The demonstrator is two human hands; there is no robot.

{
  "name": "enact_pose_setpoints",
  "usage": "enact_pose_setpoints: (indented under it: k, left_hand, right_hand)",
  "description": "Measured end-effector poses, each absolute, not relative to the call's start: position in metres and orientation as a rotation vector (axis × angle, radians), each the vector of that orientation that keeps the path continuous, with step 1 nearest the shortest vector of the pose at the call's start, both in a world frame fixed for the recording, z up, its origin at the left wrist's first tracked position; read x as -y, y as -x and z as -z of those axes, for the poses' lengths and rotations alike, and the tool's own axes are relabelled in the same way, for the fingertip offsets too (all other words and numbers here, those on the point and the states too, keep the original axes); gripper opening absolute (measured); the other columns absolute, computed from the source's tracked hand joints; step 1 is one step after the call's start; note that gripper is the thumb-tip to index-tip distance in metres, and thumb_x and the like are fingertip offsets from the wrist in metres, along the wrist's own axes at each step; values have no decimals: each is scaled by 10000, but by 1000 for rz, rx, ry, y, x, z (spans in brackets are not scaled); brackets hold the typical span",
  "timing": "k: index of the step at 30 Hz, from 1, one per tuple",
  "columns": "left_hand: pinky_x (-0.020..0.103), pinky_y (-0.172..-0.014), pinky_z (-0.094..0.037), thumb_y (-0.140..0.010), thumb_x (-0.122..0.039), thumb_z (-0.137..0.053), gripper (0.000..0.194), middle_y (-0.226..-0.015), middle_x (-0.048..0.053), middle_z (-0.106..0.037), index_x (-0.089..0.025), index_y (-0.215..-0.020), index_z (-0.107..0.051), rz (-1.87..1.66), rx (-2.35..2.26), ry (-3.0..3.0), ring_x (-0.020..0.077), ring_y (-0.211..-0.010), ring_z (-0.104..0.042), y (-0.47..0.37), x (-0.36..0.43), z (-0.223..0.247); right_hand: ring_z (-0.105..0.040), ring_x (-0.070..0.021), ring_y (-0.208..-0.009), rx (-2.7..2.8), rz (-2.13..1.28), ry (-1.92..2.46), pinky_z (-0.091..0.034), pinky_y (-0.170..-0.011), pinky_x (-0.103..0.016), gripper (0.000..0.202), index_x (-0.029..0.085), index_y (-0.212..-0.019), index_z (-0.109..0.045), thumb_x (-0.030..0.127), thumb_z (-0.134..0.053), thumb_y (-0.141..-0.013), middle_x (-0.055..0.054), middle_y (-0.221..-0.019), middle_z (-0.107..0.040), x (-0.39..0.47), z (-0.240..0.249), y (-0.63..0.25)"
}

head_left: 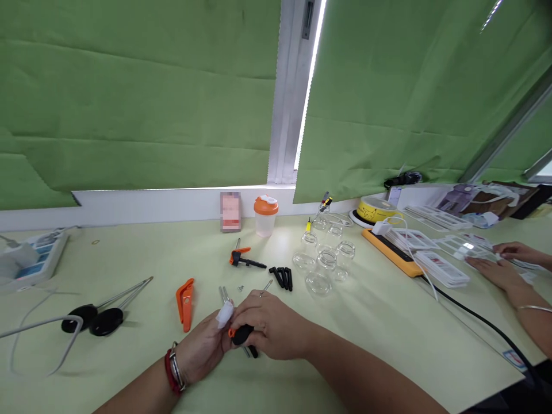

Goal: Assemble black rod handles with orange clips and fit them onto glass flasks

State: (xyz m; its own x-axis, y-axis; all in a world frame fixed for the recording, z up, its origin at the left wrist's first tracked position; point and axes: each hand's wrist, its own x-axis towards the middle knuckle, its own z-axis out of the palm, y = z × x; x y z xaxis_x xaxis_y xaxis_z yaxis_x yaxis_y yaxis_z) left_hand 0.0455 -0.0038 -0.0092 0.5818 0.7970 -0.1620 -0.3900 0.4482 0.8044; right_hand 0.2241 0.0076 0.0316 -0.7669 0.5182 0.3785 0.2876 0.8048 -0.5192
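My left hand, with red and silver bands at the wrist, is closed around a small black and orange plastic piece. A white wrap covers one of its fingertips. From the other side, the fingers of my right hand pinch the same piece; they partly hide it. Thin metal rods stick out beyond the left fingers. Past my hands lie tiny screws, several short black tubes and a black and orange clamp-like part. Left of them rests an orange clip-shaped part.
Two metal rods with round black ends and a white cable lie left. Several glass jars stand right of centre, behind them screwdrivers. An orange-lidded cup is at the wall. A power strip and another person's hands are right.
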Motion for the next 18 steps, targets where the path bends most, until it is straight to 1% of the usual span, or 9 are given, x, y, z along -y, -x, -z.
enact_pose_setpoints:
  k: [3, 5, 7, 9, 11, 14, 16, 17, 18]
  left_hand:
    - [271, -601, -463, -881, -498, -471, 384, -775, 54, -621, -169, -912, -666, -747, -590, -960, 167, -699, -554, -42, 6, 6]
    - [261, -544, -455, -873, -526, -458, 413, -716, 47, -588, -170, -853, -667, -717, -597, -1028, 162, -646, -538, -40, 6, 3]
    - [268, -547, -464, -862, -547, -459, 429, -727, 55, -578, -172, -877, -667, -689, -595, -1077, 173, -661, -548, -39, 6, -2]
    - [286, -583, -480, -838, -554, -500, 428, -809, 71, -590, -178, -973, -653, -667, -586, -1130, 189, -709, -567, -40, 6, -7]
    - [290, -603, -486, -796, -500, -602, 393, -854, 66, -591, -188, -1033, -633, -632, -608, -1177, 185, -717, -574, -41, 7, -11]
    - [284, -592, -489, -760, -345, -688, 281, -787, 17, -560, -198, -992, -626, -640, -704, -1148, 154, -666, -558, -44, 8, -10]
    - [300, -604, -502, -770, -297, -676, 194, -785, 6, -540, -193, -924, -619, -708, -764, -1086, 150, -673, -559, -45, 7, -7]
    - [311, -616, -510, -778, -297, -666, 168, -805, 8, -540, -189, -895, -613, -752, -788, -1053, 151, -684, -563, -45, 7, -6]
    - [319, -629, -516, -780, -297, -663, 157, -830, 12, -543, -186, -875, -606, -797, -813, -1022, 151, -695, -567, -45, 6, -5]
  right_hand:
    - [-604, -161, -874, 2431, -705, 589, -397, -926, -312, 182, 223, -943, -613, 167, -626, -770, -10, -905, -695, -8, -31, -226]
    - [-597, -164, -861, 2429, -737, 649, -413, -900, -308, 196, 235, -949, -610, 196, -652, -761, 0, -889, -690, -8, -28, -224]
    - [-590, -175, -903, 2429, -742, 707, -417, -891, -310, 232, 236, -984, -602, 208, -655, -760, -7, -919, -686, -7, -25, -222]
    - [-590, -184, -930, 2403, -738, 780, -413, -898, -323, 280, 230, -1018, -590, 190, -656, -749, -19, -954, -682, -6, -23, -219]
    - [-594, -185, -947, 2359, -768, 818, -410, -907, -327, 317, 228, -1021, -583, 147, -658, -724, -23, -990, -674, -4, -23, -218]
    - [-591, -173, -983, 2253, -933, 771, -425, -895, -299, 423, 241, -1059, -544, 164, -715, -679, -19, -1066, -644, -6, -26, -222]
    - [-595, -161, -951, 2114, -986, 835, -447, -846, -282, 511, 243, -1165, -447, 231, -702, -723, -25, -1071, -631, -12, -29, -230]
    - [-600, -152, -898, 2045, -941, 944, -453, -809, -277, 482, 234, -1200, -397, 244, -640, -785, -32, -1047, -630, -18, -30, -235]
    - [-597, -147, -851, 1990, -821, 1111, -449, -771, -273, 366, 218, -1193, -390, 222, -534, -857, -45, -1021, -621, -24, -31, -241]
